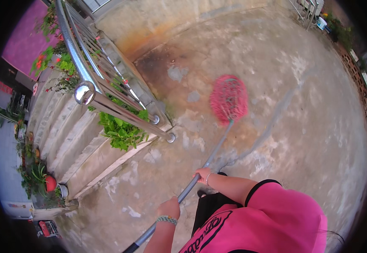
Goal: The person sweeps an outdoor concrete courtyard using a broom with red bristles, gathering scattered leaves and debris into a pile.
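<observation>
A mop with a grey metal handle (218,144) runs diagonally across the view, and its dark grip end leaves at the bottom edge. Its shaggy pink mop head (229,99), somewhat blurred, lies flat on the stained concrete floor (297,104). My left hand (169,208), with a beaded bracelet at the wrist, is wrapped around the upper part of the handle. Lower down, closer to the mop head, my right hand (203,175) grips the same handle; a thin bangle circles that wrist.
Left of the mop, a stainless steel railing (129,117) borders concrete steps (73,126). Leafy green plants (121,129) poke through its bars. A concrete wall (177,19) closes the far side. Potted plants (50,183) stand by the steps; a brick edging (355,76) lines the right.
</observation>
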Action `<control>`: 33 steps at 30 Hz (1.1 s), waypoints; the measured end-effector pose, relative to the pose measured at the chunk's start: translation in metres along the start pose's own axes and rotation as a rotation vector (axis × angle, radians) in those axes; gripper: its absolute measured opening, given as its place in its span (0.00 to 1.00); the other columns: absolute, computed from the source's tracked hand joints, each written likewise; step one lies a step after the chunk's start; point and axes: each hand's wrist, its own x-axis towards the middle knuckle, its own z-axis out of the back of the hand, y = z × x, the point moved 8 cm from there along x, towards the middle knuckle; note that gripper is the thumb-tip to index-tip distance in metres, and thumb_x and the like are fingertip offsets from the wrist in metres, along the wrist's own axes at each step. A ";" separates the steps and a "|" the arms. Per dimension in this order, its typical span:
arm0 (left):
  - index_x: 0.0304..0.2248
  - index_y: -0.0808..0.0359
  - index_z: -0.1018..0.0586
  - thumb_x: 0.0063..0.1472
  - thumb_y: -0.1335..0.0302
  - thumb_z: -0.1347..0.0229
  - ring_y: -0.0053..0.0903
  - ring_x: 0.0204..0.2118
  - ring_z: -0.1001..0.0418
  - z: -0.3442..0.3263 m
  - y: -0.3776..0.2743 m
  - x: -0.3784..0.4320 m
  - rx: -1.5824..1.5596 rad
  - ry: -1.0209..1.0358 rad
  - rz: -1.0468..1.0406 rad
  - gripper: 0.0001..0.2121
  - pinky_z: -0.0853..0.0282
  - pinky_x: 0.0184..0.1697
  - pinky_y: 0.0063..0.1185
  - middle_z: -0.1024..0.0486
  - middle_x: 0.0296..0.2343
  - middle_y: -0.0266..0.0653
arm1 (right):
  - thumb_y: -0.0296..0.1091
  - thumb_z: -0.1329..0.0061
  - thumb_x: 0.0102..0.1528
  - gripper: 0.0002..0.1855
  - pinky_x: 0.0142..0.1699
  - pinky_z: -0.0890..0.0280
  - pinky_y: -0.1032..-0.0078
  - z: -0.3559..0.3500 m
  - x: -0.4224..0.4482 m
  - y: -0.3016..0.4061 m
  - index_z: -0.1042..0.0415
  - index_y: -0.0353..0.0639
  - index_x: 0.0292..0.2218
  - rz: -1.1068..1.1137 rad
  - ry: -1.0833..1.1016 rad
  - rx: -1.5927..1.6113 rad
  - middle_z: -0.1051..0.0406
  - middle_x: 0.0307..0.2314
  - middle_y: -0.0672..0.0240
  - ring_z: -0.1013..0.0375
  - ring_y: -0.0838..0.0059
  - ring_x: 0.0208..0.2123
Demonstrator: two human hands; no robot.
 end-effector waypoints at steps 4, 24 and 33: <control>0.25 0.62 0.30 0.51 0.75 0.59 0.36 0.24 0.28 0.023 0.012 0.013 0.018 -0.146 -0.075 0.06 0.33 0.25 0.29 0.28 0.20 0.44 | 0.22 0.61 0.46 0.11 0.29 0.33 0.63 -0.003 0.008 0.010 0.42 0.40 0.34 -0.081 -0.133 0.118 0.37 0.24 0.59 0.31 0.62 0.25; 0.25 0.60 0.30 0.50 0.72 0.55 0.30 0.19 0.27 0.149 0.072 0.079 0.088 -0.238 0.520 0.03 0.33 0.20 0.24 0.28 0.16 0.34 | 0.23 0.55 0.42 0.10 0.25 0.31 0.65 -0.268 0.043 0.124 0.41 0.37 0.29 -0.029 0.236 -0.438 0.35 0.20 0.61 0.30 0.65 0.22; 0.26 0.63 0.31 0.52 0.73 0.57 0.31 0.23 0.27 0.246 0.012 0.198 -0.014 -0.068 0.504 0.04 0.31 0.24 0.24 0.27 0.19 0.38 | 0.23 0.55 0.42 0.12 0.27 0.31 0.67 -0.263 0.075 0.259 0.41 0.33 0.31 -0.037 0.256 -0.395 0.35 0.23 0.58 0.30 0.63 0.23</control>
